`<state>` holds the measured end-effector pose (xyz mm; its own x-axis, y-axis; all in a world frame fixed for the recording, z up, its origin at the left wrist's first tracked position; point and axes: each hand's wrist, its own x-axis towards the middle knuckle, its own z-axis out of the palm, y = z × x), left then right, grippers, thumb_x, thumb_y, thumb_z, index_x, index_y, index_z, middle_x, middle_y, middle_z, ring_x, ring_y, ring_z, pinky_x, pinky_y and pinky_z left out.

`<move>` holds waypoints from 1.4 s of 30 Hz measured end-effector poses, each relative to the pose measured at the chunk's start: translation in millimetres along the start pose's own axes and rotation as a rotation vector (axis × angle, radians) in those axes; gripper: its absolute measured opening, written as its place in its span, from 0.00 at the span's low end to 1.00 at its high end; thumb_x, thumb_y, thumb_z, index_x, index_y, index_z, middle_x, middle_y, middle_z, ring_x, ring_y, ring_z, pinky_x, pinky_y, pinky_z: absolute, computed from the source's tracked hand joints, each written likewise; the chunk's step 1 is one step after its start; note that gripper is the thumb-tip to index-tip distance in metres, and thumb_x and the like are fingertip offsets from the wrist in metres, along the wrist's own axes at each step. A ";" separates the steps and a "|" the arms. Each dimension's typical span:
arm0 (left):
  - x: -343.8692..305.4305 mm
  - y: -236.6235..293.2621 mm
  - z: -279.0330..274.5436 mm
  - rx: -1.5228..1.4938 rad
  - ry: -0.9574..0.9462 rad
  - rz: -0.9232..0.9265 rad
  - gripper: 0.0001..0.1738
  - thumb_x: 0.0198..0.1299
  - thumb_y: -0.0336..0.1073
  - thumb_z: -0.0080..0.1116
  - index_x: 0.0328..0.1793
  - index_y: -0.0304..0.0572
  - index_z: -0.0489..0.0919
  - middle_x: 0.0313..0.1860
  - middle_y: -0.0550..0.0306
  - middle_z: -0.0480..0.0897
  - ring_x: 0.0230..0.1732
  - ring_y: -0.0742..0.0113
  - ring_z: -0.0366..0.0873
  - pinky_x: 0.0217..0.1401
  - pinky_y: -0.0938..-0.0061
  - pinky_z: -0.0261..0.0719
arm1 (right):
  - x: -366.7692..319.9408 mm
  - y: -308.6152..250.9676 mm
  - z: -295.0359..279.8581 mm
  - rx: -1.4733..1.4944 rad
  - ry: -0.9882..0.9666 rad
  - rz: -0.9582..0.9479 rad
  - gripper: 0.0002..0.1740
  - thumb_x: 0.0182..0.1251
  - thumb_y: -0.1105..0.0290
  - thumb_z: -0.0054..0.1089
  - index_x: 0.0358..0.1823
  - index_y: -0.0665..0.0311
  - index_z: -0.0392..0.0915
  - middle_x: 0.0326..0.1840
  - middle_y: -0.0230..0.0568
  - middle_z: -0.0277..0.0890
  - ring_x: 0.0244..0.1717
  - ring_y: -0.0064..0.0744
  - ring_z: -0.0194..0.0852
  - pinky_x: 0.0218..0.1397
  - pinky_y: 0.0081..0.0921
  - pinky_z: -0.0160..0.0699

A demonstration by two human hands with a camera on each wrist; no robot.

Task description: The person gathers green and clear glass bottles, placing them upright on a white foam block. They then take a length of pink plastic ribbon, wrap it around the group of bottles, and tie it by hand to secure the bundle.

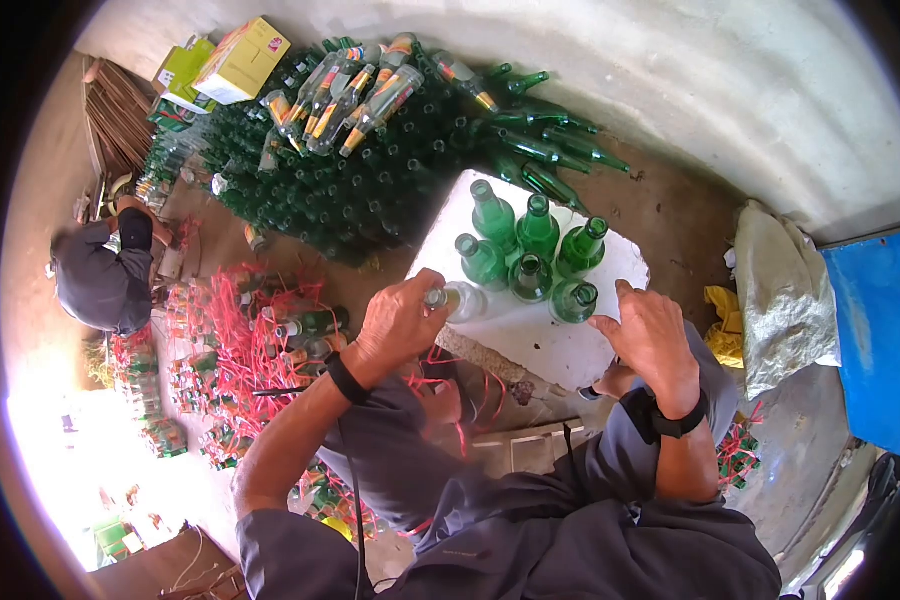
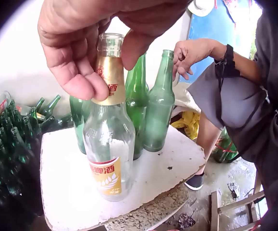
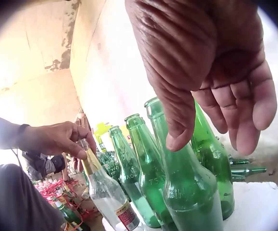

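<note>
My left hand (image 1: pixel 402 322) pinches the neck of a clear bottle (image 1: pixel 464 301) with gold and red labels, which stands upright at the left of a white slab (image 1: pixel 515 345). In the left wrist view the thumb and fingers of that hand (image 2: pixel 88 43) lie around the gold neck label of the bottle (image 2: pixel 111 144). Several green bottles (image 1: pixel 537 228) without labels stand close together on the slab. My right hand (image 1: pixel 652 338) is beside the nearest green bottle (image 1: pixel 574 300); in the right wrist view its fingers (image 3: pixel 230 103) are extended, its thumb near a green bottle's neck (image 3: pixel 187 178).
Behind the slab lies a large pile of green bottles (image 1: pixel 370 180), with labelled clear bottles (image 1: pixel 340 100) on top. Red-string bundles of bottles (image 1: pixel 260 330) are at the left, where another person (image 1: pixel 105 270) bends. A sack (image 1: pixel 782 300) and a blue panel (image 1: pixel 878 330) are at the right.
</note>
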<state>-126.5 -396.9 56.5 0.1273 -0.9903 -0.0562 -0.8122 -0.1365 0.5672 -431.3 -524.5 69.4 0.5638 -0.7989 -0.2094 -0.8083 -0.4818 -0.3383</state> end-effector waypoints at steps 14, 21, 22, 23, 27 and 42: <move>-1.9 -29.1 -49.0 0.097 -0.291 -0.163 0.37 0.53 0.43 0.70 0.70 0.44 0.73 0.52 0.45 0.87 0.43 0.51 0.88 0.49 0.61 0.84 | -9.5 -8.6 -20.8 0.030 0.008 -0.070 0.24 0.60 0.61 0.72 0.45 0.76 0.76 0.32 0.60 0.81 0.36 0.62 0.82 0.39 0.50 0.77; 72.5 -131.8 -55.7 0.090 0.100 -0.333 0.16 0.58 0.42 0.62 0.46 0.37 0.86 0.41 0.41 0.87 0.45 0.41 0.85 0.52 0.55 0.81 | -10.8 -19.1 -28.2 0.081 -0.023 -0.076 0.31 0.58 0.60 0.72 0.56 0.77 0.76 0.37 0.59 0.82 0.37 0.60 0.81 0.39 0.49 0.76; 88.7 -145.9 -55.6 0.089 0.103 -0.335 0.16 0.58 0.42 0.62 0.46 0.37 0.86 0.41 0.41 0.87 0.45 0.41 0.85 0.52 0.55 0.81 | -10.3 -19.8 -28.5 0.080 -0.022 -0.080 0.31 0.58 0.60 0.72 0.56 0.77 0.76 0.37 0.59 0.82 0.37 0.60 0.81 0.39 0.49 0.76; 106.1 -160.3 -54.6 0.133 0.159 -0.325 0.17 0.58 0.41 0.62 0.47 0.37 0.85 0.42 0.40 0.87 0.46 0.40 0.85 0.52 0.54 0.81 | -9.8 -20.4 -28.3 0.070 -0.055 -0.059 0.31 0.58 0.60 0.73 0.56 0.75 0.75 0.38 0.57 0.82 0.39 0.60 0.81 0.39 0.49 0.76; 169.1 -221.1 -46.0 0.272 0.426 -0.195 0.21 0.59 0.41 0.63 0.54 0.34 0.82 0.47 0.35 0.86 0.50 0.37 0.83 0.55 0.51 0.80 | -6.1 -19.7 -28.8 0.092 -0.113 -0.037 0.32 0.59 0.58 0.72 0.58 0.74 0.74 0.43 0.57 0.82 0.41 0.60 0.81 0.40 0.50 0.77; 293.2 -306.6 -30.6 0.369 0.358 -0.526 0.27 0.58 0.39 0.61 0.62 0.32 0.73 0.53 0.31 0.84 0.58 0.33 0.80 0.61 0.47 0.77 | 16.2 -8.9 -19.7 0.071 -0.264 0.046 0.26 0.66 0.63 0.65 0.65 0.60 0.73 0.43 0.54 0.81 0.43 0.57 0.81 0.43 0.49 0.79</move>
<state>177.3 -644.5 -108.7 0.6799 -0.7307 0.0625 -0.7232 -0.6539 0.2223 -418.3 -540.3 87.1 0.5588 -0.6936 -0.4546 -0.8255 -0.4130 -0.3847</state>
